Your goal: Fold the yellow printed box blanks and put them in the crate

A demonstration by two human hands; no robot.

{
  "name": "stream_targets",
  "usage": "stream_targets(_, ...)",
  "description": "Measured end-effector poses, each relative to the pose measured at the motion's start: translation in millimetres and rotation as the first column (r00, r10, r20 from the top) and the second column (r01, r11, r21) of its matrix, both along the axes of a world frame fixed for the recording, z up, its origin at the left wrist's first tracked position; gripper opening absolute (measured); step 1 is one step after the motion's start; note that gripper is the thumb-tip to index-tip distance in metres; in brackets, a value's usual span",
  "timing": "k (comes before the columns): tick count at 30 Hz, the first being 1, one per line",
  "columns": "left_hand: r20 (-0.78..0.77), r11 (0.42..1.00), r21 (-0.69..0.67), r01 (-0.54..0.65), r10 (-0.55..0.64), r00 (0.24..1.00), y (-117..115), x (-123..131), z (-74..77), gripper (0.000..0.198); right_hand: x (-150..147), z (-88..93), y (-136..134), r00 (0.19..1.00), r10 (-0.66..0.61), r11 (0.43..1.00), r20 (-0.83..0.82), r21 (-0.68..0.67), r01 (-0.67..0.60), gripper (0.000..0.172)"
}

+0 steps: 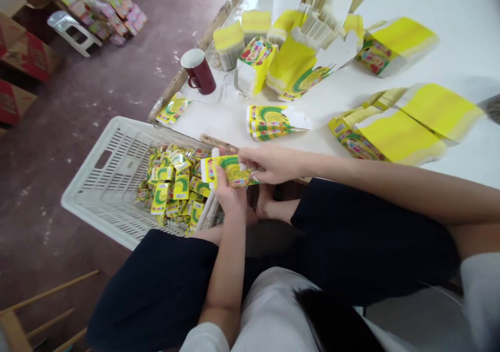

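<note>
Between my two hands is a small yellow and green carton (230,168), held above the right rim of a white plastic basket (97,185). My left hand (231,195) grips its left part, thumb across the front. At the carton's right end, the fingers of my right hand (269,163) are closed on it. Inside the basket lies a heap of small filled-looking yellow cartons (182,184). A short stack of flattened cartons (273,122) rests on the white table just beyond my right hand.
Bundles of yellow cartons (398,128) and an opened box of flat cartons (297,60) stand on the table (461,55). A maroon mug (201,73) is near its wooden edge. On the floor are a white stool (74,32) and red-brown boxes (27,50).
</note>
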State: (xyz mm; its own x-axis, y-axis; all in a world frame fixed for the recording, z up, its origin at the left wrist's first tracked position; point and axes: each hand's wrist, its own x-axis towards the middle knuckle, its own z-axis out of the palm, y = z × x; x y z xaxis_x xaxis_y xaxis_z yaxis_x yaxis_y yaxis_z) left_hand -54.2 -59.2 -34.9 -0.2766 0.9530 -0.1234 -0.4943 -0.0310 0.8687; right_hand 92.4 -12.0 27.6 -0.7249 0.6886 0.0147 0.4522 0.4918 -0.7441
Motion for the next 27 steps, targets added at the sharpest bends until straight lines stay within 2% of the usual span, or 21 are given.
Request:
stream_targets(2, -0.070, 0.995, 0.072, -0.070, 0.075, 0.995, -2, -2, 1.4, 0.049, -8, 0.3, -7, 0.994, -0.018, 0.997, -0.111, -0.078, 0.009, 0.027)
stream_targets(5, -0.139, 0.994, 0.075, -0.084, 0.093, 0.986, -8, -4, 5.0, 0.050, -14, -3.9, -12, 0.977, -0.031, 0.988, -0.211, -0.154, -0.002, 0.030)
stream_targets(8, -0.128, 0.990, 0.038, -0.136, 0.140, 0.982, -9, -4, 12.4, 0.057, -21, -6.0, -17, 0.982, -0.012, 0.971, -0.186, -0.237, -0.033, 0.038)
stream_targets(12, -0.103, 0.981, 0.003, -0.194, 0.194, 0.976, -7, -5, 21.4, 0.076, -31, -4.7, -19, 0.993, -0.083, 0.959, -0.082, -0.276, 0.058, 0.044)
stream_targets(14, -0.092, 0.983, 0.045, -0.176, 0.180, 0.979, -6, -5, 21.7, 0.078, -29, -3.6, -15, 0.985, -0.142, 0.957, -0.100, -0.269, 0.110, 0.041)
stream_targets(17, -0.092, 0.978, 0.106, -0.179, 0.189, 0.978, -6, -4, 17.3, 0.066, -17, -0.9, -7, 0.961, -0.214, 0.955, -0.175, -0.244, 0.168, 0.027)
stream_targets(20, -0.121, 0.976, 0.086, -0.199, 0.208, 0.971, -8, -3, 11.8, 0.050, -3, 3.4, -1, 0.964, -0.234, 0.970, -0.129, -0.093, 0.223, 0.010)
stream_targets(22, -0.174, 0.981, 0.087, -0.173, 0.186, 0.967, -9, -9, 9.6, 0.046, 5, 7.2, 2, 0.970, -0.240, 0.968, -0.030, 0.073, 0.242, 0.013)
stream_targets(25, -0.353, 0.969, 0.212, -0.124, 0.194, 0.915, -8, -28, 10.4, 0.063, 13, 14.8, 4, 0.969, -0.228, 0.908, 0.093, 0.380, 0.177, 0.017)
stream_targets(27, -0.512, 0.954, 0.301, -0.002, 0.163, 0.843, -7, -42, 13.8, 0.087, 13, 21.5, 1, 0.982, -0.128, 0.838, 0.137, 0.545, 0.033, 0.021)
